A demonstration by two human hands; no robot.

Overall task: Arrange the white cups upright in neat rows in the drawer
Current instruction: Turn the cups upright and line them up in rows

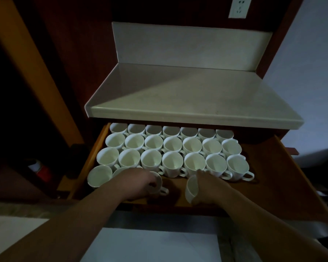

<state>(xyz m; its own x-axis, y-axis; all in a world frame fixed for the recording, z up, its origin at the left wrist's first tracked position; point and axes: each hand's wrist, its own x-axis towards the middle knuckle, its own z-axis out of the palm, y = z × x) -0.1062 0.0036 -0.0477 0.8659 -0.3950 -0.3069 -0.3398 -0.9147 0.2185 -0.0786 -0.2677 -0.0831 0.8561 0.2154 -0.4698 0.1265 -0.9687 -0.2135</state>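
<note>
Here your left hand (pixel 140 181) is curled over the rim of an upright cup (pixel 158 184) in the front row of the drawer (pixel 284 178), fingers closed on it, its handle sticking out to the right, away from your palm. Your right hand (pixel 209 186) grips a tilted cup (pixel 192 188): its mouth faces left toward the other hand, so its long axis lies nearly level rather than vertical. Beyond both hands three full rows of cups (pixel 172 148) stand mouth up, rims touching or nearly so, handles mostly pointing right. Left of your left hand sits one more upright cup, the corner cup (pixel 99 175). The pale worktop (pixel 187 95) overhangs the farthest row.
</note>
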